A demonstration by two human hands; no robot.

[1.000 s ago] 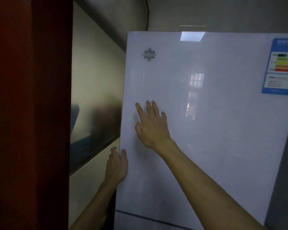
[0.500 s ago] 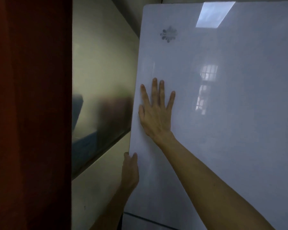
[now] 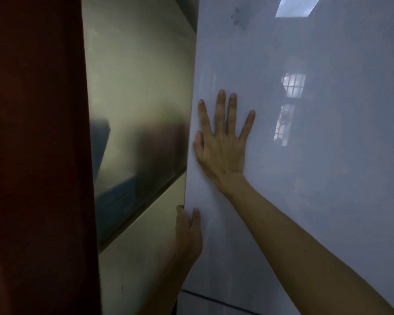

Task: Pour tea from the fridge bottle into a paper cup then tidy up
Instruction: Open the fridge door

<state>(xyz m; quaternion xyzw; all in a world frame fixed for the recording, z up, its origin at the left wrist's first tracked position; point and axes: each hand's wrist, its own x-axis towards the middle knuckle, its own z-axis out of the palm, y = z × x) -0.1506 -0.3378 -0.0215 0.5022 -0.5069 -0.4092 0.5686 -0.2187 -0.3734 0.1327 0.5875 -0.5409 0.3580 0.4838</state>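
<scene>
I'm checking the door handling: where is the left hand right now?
In the head view, the left hand sits low at the left edge of the white fridge door, below the right hand pressed flat on it.

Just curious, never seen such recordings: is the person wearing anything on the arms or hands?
No. The right hand and left hand are bare: no gloves or rings seen. The right forearm and left forearm show no sleeve, watch or band.
</scene>
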